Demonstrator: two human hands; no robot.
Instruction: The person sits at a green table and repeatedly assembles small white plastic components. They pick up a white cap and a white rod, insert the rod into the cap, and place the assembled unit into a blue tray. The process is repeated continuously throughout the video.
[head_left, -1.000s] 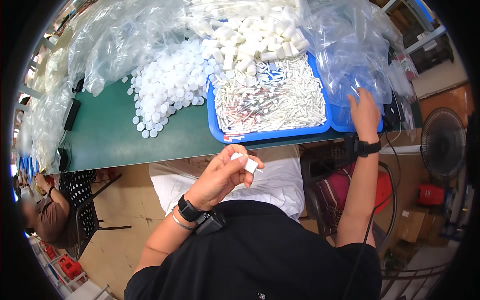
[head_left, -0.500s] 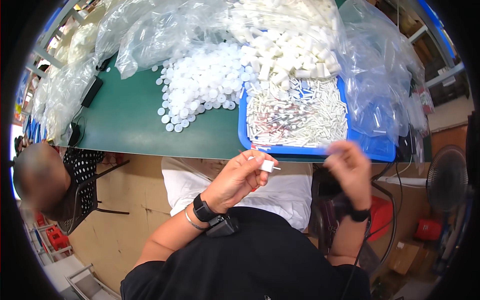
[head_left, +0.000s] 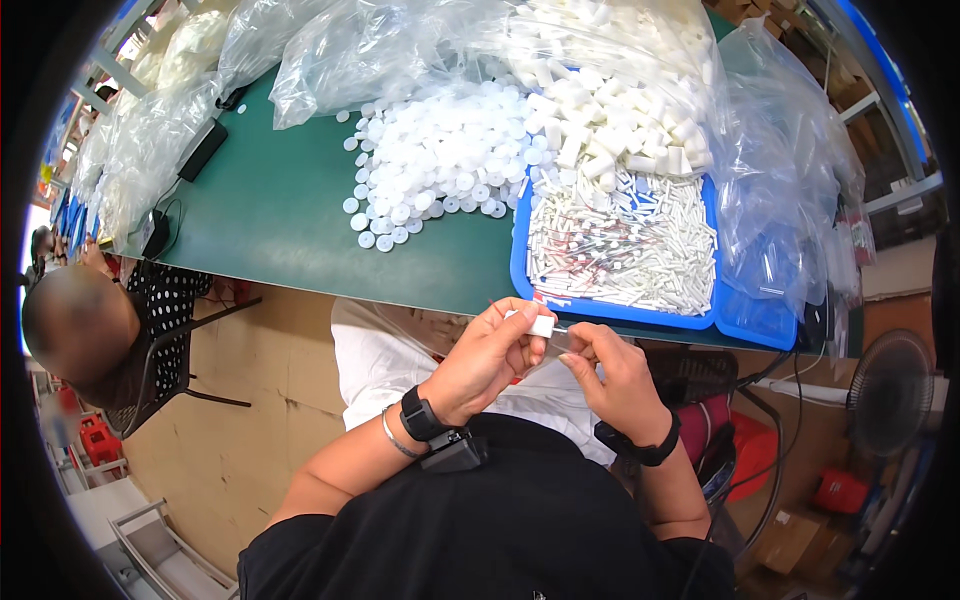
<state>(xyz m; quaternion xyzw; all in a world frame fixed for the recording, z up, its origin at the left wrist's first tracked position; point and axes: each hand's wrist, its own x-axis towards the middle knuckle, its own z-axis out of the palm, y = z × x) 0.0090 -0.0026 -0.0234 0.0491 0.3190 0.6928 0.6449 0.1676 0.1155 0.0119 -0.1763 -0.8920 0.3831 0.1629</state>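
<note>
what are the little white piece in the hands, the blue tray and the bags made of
White piece in the left hand: likely matte moulded plastic, opaque and even white. Blue tray: seemingly rigid plastic, with a smooth, uniform rim. Bags: thin clear plastic film, crinkled and glinting.

The single head-worn fisheye looked steeply down from close above onto the green table [head_left: 290, 230] edge and the person's lap.
</note>
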